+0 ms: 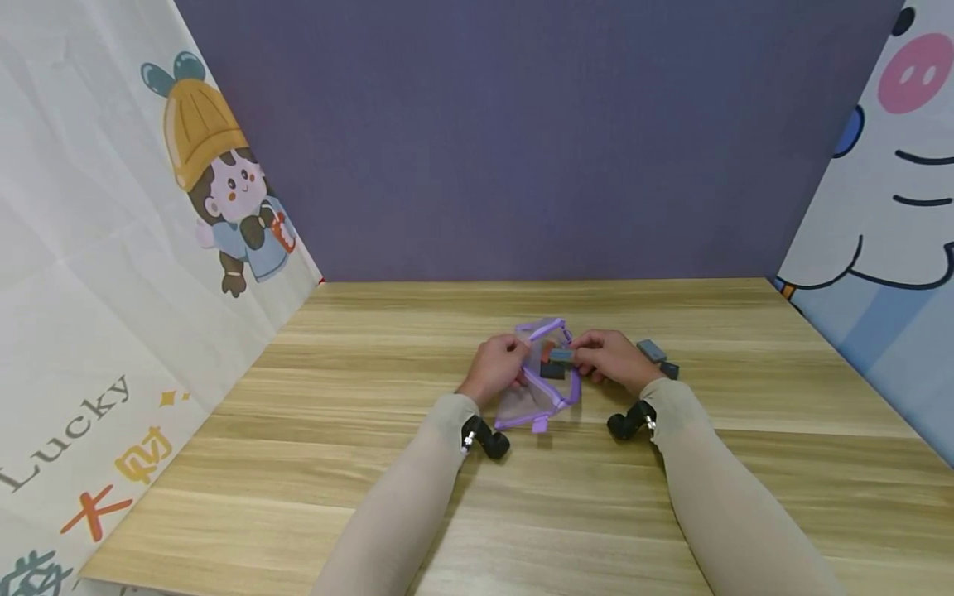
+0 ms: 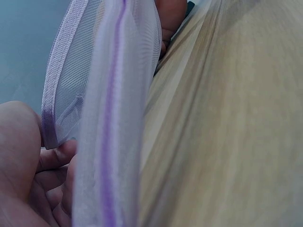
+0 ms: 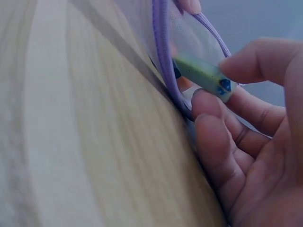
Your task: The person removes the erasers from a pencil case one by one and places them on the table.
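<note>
A see-through mesh zip pouch (image 1: 522,403) with purple trim lies on the table, its mouth spread apart. My left hand (image 1: 498,364) grips one edge of the mouth between thumb and fingers. Thumb and fingers of my right hand (image 1: 613,358) pinch a small green block (image 3: 201,73) with a dark blue mark on its near end. The block's far end reaches inside the purple zip edge. Within the pouch are a dark block (image 1: 552,371) and something orange (image 1: 547,351), partly covered.
Just right of my right hand, a grey block (image 1: 652,351) and a smaller dark block (image 1: 669,370) lie on the wood-grain table (image 1: 417,331). A dark panel (image 1: 551,149) stands along the back edge. Printed cloths hang at both sides.
</note>
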A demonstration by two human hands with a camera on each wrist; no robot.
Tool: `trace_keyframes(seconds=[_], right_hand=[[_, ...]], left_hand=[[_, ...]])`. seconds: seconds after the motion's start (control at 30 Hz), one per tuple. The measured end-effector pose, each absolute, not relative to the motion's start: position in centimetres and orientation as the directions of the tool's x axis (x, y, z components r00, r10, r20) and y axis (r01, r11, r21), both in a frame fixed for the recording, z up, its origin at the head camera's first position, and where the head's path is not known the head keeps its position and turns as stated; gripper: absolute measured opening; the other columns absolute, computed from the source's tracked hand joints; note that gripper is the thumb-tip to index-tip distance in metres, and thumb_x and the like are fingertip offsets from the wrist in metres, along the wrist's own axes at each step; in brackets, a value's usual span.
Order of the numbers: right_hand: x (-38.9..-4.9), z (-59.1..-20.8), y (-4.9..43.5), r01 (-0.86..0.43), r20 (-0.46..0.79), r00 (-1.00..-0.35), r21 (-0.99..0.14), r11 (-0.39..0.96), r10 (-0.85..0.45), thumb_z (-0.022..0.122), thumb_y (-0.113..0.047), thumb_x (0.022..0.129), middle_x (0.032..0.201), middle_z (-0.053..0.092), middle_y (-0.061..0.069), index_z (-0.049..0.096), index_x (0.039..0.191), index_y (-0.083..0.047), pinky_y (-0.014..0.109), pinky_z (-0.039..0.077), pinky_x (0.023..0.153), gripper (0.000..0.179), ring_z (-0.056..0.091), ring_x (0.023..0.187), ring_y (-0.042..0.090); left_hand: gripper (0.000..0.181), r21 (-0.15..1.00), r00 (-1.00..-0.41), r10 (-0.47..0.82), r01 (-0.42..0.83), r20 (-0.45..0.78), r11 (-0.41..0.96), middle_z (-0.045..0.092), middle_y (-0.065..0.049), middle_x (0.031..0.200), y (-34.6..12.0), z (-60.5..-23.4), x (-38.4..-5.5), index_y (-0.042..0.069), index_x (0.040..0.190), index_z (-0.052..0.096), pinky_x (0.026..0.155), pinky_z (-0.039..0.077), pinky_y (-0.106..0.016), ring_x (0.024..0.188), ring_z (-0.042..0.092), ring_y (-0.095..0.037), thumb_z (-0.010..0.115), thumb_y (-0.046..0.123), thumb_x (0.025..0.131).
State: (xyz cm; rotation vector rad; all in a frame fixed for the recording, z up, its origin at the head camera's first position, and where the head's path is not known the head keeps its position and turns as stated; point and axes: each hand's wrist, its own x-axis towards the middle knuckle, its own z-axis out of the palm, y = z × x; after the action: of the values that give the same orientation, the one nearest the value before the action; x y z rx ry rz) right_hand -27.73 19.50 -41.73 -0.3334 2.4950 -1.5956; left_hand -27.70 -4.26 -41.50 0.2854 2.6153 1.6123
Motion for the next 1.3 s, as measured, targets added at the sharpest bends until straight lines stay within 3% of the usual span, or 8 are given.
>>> trace_keyframes(seconds=[0.33, 0.7, 0.87, 1.3], right_hand=[[-28.0, -42.0, 19.7, -0.103, 0.005, -0.967, -0.923, 0.371, -0.256, 0.061, -0.018, 0.096, 0.098, 0.067, 0.015, 0.065, 0.123, -0.002, 0.037, 0.057, 0.068, 0.032, 0.064, 0.085, 0.026], [-27.2, -40.8, 19.2, -0.078, -0.011, -0.969, -0.936, 0.345, -0.248, 0.057, -0.014, 0.099, 0.108, 0.064, 0.024, 0.061, 0.131, 0.001, 0.038, 0.058, 0.069, 0.036, 0.062, 0.090, 0.030], [-27.8, -41.7, 19.5, -0.090, 0.006, -0.971, -0.936, 0.341, -0.240, 0.059, -0.018, 0.097, 0.106, 0.066, 0.020, 0.063, 0.130, -0.003, 0.036, 0.058, 0.068, 0.036, 0.062, 0.089, 0.027], [-27.8, -41.9, 19.4, -0.063, 0.003, -0.980, -0.952, 0.299, -0.197, 0.060, -0.016, 0.094, 0.098, 0.066, 0.016, 0.059, 0.123, 0.001, 0.035, 0.058, 0.066, 0.033, 0.064, 0.084, 0.024]], left_hand=[[0.026, 0.893, -0.981, 0.185, 0.132, 0.056, 0.430, 0.065, -0.008, 0.069, -4.2, -41.7, -27.7, 0.009, 0.090, 0.067, 0.050, 0.055, -0.031, 0.055, 0.063, -0.017, 0.055, 0.029, 0.102], [0.024, 0.899, -0.982, 0.179, 0.125, 0.053, 0.420, 0.066, -0.009, 0.068, -4.3, -41.9, -27.9, 0.010, 0.088, 0.067, 0.048, 0.055, -0.031, 0.055, 0.064, -0.018, 0.054, 0.027, 0.101], [0.024, 0.903, -0.980, 0.189, 0.129, 0.054, 0.410, 0.067, -0.009, 0.070, -4.4, -41.7, -27.7, 0.010, 0.091, 0.067, 0.050, 0.055, -0.031, 0.056, 0.064, -0.018, 0.054, 0.027, 0.101], [0.024, 0.905, -0.981, 0.187, 0.131, 0.058, 0.406, 0.067, -0.009, 0.070, -4.3, -41.6, -27.7, 0.010, 0.091, 0.068, 0.050, 0.056, -0.031, 0.056, 0.064, -0.018, 0.055, 0.027, 0.101]])
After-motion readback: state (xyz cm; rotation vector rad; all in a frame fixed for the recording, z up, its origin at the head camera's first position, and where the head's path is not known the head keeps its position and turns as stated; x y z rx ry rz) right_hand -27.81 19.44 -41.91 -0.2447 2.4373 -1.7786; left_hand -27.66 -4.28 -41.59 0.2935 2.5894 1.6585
